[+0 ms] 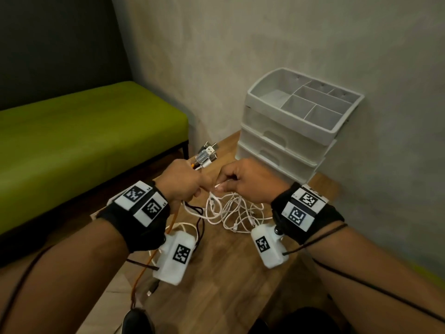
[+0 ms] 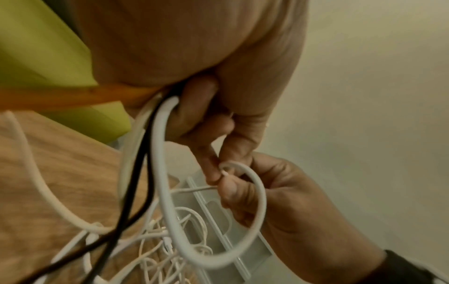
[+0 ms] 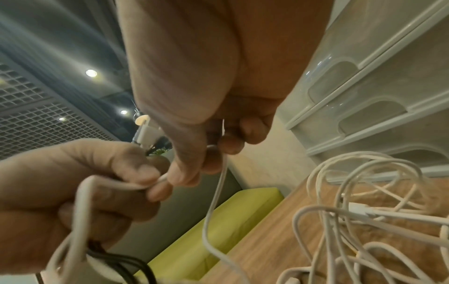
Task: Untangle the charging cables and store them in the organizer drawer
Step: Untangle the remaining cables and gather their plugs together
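Charging cables (image 1: 231,210) are lying in a white tangle on the wooden desk (image 1: 224,273), just in front of the white organizer (image 1: 289,131), which is standing against the wall with its three drawers closed. In the head view, the left hand (image 1: 183,182) is closing its grip around a bundle of cables, and several plugs (image 1: 206,155) are sticking up out of the fist. An orange cable (image 1: 144,263) and a black cable (image 1: 198,221) are hanging down from this hand. The right hand (image 1: 248,182) is pinching the end of a white cable (image 1: 220,186) between thumb and fingers, very near to the left hand. A green bench (image 1: 79,131) is standing at the left of the desk.

In the left wrist view, the left hand (image 2: 213,115) is gripping white cables and the black cable (image 2: 136,173), and a thick white loop (image 2: 170,192) is hanging down from its fingers. The right hand (image 2: 274,198) is touching the left fingertips and is pinching a thin white cable there. The tangle (image 2: 165,249) is lying below on the desk, beside the organizer (image 2: 218,221).

In the right wrist view, the right hand (image 3: 206,115) is holding a thin white cable (image 3: 216,201) that is hanging down from its curled fingers. The left hand (image 3: 85,192) is gripping a white cable at its fingertips. The remaining cables (image 3: 364,211) are lying on the desk in front of the organizer (image 3: 376,86).
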### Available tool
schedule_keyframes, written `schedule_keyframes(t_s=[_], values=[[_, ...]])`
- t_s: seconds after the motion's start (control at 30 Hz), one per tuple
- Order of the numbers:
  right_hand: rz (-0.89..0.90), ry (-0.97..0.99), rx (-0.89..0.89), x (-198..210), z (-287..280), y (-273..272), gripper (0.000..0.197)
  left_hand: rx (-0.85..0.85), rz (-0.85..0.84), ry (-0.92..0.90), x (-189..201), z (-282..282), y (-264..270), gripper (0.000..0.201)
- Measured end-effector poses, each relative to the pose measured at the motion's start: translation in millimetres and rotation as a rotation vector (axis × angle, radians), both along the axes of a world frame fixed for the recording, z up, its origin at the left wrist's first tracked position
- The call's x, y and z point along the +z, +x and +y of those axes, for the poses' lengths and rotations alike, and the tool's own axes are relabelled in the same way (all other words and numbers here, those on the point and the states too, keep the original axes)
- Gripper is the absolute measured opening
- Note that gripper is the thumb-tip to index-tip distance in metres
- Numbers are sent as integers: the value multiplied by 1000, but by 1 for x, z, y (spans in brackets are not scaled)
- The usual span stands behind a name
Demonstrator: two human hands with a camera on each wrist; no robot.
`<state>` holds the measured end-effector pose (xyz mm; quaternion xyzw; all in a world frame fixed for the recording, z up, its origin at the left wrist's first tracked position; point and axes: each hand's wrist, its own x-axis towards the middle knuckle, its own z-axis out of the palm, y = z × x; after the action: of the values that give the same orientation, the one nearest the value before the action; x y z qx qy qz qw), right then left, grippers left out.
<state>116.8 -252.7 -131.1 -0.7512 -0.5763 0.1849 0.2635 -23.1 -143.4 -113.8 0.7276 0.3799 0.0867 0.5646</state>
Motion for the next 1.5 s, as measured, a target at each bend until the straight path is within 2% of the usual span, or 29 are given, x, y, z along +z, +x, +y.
schedule_keyframes(t_s=[0.07,0.13,0.2,0.27,0.3,0.37,0.4,0.5,0.6,0.73,0.87,0.97,1.03,1.1,1.17,1.2,1.33,1.43,1.47,1.5], values=[[-9,5,16,-5,-2,1,8,-58,2,-19,3,4,-4,40],[43,15,-48,-14,-3,6,7,-117,-32,-63,6,6,-13,40],[243,52,-163,-24,-6,15,7,-188,-51,-73,9,9,-24,46],[442,105,-267,-30,-6,20,12,-249,23,-27,6,13,-36,48],[479,126,-299,-30,-4,20,10,-257,90,22,2,14,-40,46],[414,149,-310,-25,1,17,4,-229,217,154,-7,15,-44,30],[319,131,-281,-21,4,15,3,-186,209,180,-10,14,-45,23],[48,43,-158,-11,10,4,7,-11,-29,76,-12,13,-34,29],[-18,79,-132,-10,15,-7,10,74,-135,58,-12,7,-16,33],[46,98,-135,-10,16,-8,7,49,-126,96,-18,-3,-1,37],[25,65,-109,-12,12,-2,4,47,-186,114,-16,-4,4,30],[174,47,-214,-20,7,7,3,96,-237,120,-14,3,4,28],[323,60,-270,-23,2,10,5,17,-204,102,-14,12,-3,30],[386,72,-288,-23,0,9,7,-137,-81,77,-15,20,-12,37],[385,75,-282,-19,0,6,6,-253,56,107,-16,25,-19,33],[370,77,-272,-17,1,5,4,-258,81,124,-16,26,-21,32],[200,56,-151,-5,5,-6,4,-61,-51,97,-12,23,-14,42],[198,158,-115,6,10,-15,8,-126,-120,20,-6,8,-7,16],[203,176,-109,8,11,-14,8,-131,-137,10,-4,4,-7,13],[187,164,-103,10,10,-11,8,-128,-161,1,-1,3,-7,18]])
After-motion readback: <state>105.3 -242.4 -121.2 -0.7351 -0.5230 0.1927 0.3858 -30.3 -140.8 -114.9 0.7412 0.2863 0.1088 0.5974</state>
